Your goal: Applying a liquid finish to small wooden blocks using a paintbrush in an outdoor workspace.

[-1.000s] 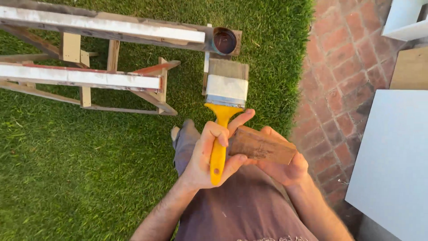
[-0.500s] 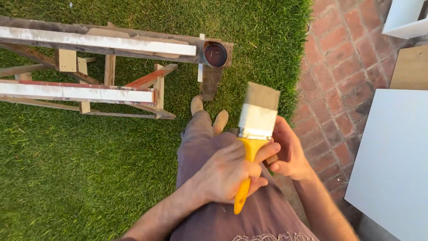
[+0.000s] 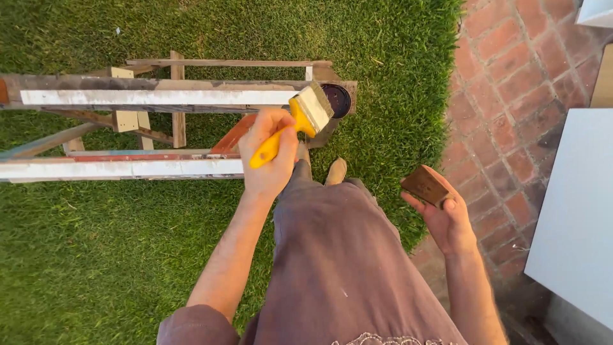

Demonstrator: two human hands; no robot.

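**Brush raised over the wooden frame, small block held to the side**

The left hand [image 3: 271, 160] is stretched forward with the forearm almost straight, and its fingers are closed firmly around the yellow plastic handle of a wide flat paintbrush [image 3: 295, 122]. The brush is tilted: the handle points down toward the person and the pale bristles point up and away, close to the small round dark tin [image 3: 336, 99] that sits at the right end of the weathered wooden frame with white painted rails [image 3: 153, 97]. The bristles are just beside the tin, but I cannot tell if they touch it.

The right hand [image 3: 447, 214] is held out to the right side, well apart from the left one, with the palm turned up. Its thumb and fingers grip a small flat dark-brown wooden block [image 3: 426, 185], which lies tilted on the fingertips, over the border between the green grass lawn [image 3: 96, 255] and the red brick paving [image 3: 511, 76].

The frame stands on the grass in front of the person. A white flat panel [image 3: 575, 211] is at the right edge, over the bricks.
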